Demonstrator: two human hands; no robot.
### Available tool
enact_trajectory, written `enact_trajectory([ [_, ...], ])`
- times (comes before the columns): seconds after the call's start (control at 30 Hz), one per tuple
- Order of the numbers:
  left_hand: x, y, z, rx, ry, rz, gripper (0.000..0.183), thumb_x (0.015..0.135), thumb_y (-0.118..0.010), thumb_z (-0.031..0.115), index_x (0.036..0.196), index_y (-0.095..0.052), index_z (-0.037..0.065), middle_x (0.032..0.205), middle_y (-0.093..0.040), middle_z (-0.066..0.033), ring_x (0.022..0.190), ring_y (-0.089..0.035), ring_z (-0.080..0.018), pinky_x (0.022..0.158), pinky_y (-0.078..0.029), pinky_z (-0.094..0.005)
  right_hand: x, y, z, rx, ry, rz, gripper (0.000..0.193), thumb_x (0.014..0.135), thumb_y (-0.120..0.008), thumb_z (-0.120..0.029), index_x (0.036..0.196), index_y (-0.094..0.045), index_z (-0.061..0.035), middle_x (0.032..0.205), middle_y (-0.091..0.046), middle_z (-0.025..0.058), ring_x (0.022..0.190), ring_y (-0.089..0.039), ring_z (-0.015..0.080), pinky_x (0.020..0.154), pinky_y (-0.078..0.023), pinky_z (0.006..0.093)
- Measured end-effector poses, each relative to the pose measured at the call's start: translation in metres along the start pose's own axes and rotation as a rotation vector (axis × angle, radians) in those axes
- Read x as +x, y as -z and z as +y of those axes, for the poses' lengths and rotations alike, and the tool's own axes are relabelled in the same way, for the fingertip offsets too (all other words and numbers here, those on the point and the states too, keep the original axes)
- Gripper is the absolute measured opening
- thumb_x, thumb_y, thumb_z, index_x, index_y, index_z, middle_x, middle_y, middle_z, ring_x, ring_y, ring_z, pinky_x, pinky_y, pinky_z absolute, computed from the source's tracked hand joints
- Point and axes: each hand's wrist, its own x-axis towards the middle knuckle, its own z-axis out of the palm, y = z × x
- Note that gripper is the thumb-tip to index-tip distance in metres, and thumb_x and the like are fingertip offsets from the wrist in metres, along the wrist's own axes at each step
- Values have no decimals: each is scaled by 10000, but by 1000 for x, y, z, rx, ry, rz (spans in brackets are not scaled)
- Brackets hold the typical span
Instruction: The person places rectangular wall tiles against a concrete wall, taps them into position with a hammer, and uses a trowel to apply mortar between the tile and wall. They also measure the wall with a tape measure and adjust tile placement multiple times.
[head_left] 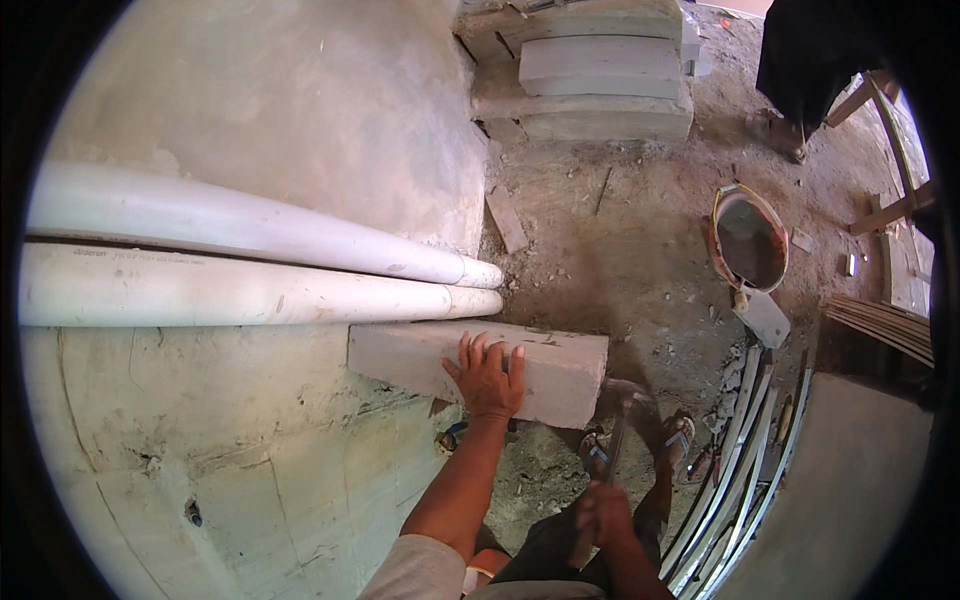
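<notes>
My left hand (487,372) lies flat with spread fingers on the top edge of a grey concrete block (560,375), which is pressed against a plastered wall (300,120) just below two white pipes (250,290). My right hand (600,515) is closed around the handle of a hammer (618,430), whose blurred head hangs near the block's right end, above my sandalled feet (680,435).
Stacked grey blocks (600,80) lie farther along the wall. An orange-rimmed pan of mortar (748,240) sits on the dirt floor with a trowel beside it. Thin white conduit pipes (735,470) lie to the right. Another person's foot (780,135) stands at the top right.
</notes>
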Motion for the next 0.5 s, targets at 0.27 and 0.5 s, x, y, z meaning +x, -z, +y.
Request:
enact_trajectory([
  [0.27,3,0,-1,45,-32,53,364,923,-524,466,969,-653,128,1234,-548,-95,1301,-397,-370,1009,-137,-755,-1,57,-48,-78,70,231,93,861,-549,-206,823,-492,-143,592,-473,8,427,-477,167,377,-421,337],
  [0.5,2,0,2,42,-12,47,292,924,-528,423,945,-645,157,1248,-545,-81,1314,-383,-346,1036,-116,-735,-4,29,-29,160,146,203,126,894,-548,-241,823,-475,-167,617,-482,-26,455,-484,140,399,-429,325],
])
